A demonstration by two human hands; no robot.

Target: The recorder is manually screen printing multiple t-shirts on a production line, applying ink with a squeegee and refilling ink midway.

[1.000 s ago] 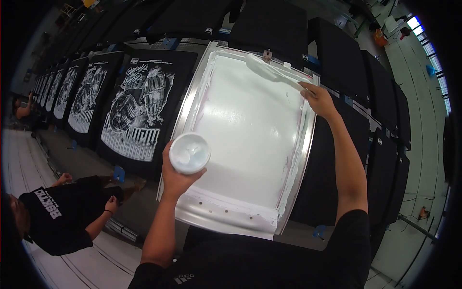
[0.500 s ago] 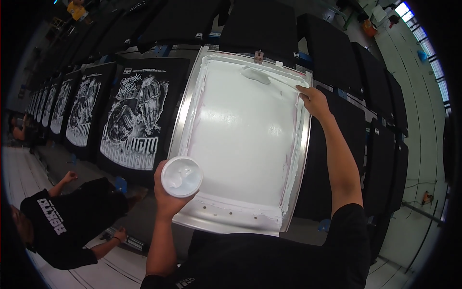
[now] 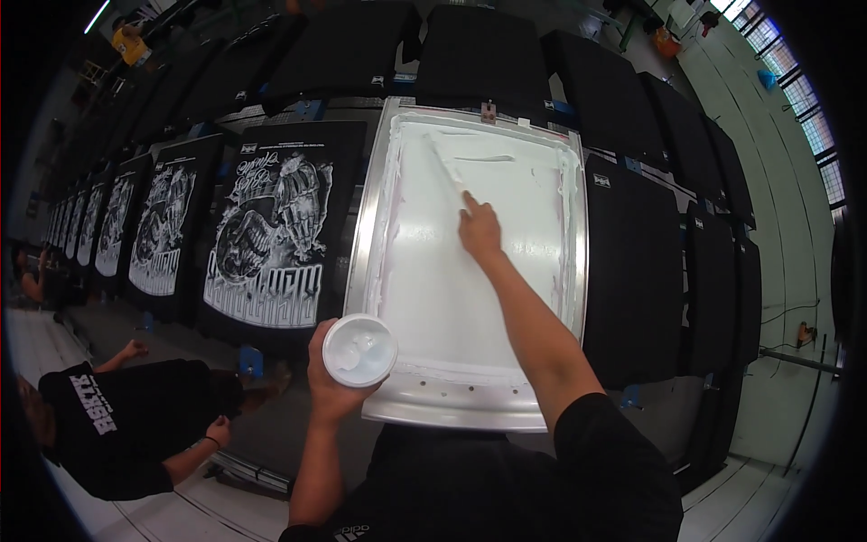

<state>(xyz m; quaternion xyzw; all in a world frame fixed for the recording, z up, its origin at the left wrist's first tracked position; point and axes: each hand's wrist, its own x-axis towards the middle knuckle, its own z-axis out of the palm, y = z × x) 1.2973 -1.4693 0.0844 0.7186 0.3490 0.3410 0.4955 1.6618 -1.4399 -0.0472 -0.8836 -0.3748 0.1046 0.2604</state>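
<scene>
Our right hand (image 3: 480, 229) grips a white spatula (image 3: 443, 161) reaching ahead of it over the framed screen (image 3: 426, 289) beneath, and, lower left of that grip, our left hand (image 3: 329, 387) clasps a white tub (image 3: 359, 350).

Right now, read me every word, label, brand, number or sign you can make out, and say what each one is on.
Nearest printed black panel: white script and large stylised lettering; I won't copy it. Its tiny top line is unreadable.
Co-worker's black T-shirt: bold white lettering, not copied.
Camera wearer's black T-shirt: small white mark and lettering, not copied.
Farther printed panels: too small to read.
White tub: no lettering shows.
</scene>
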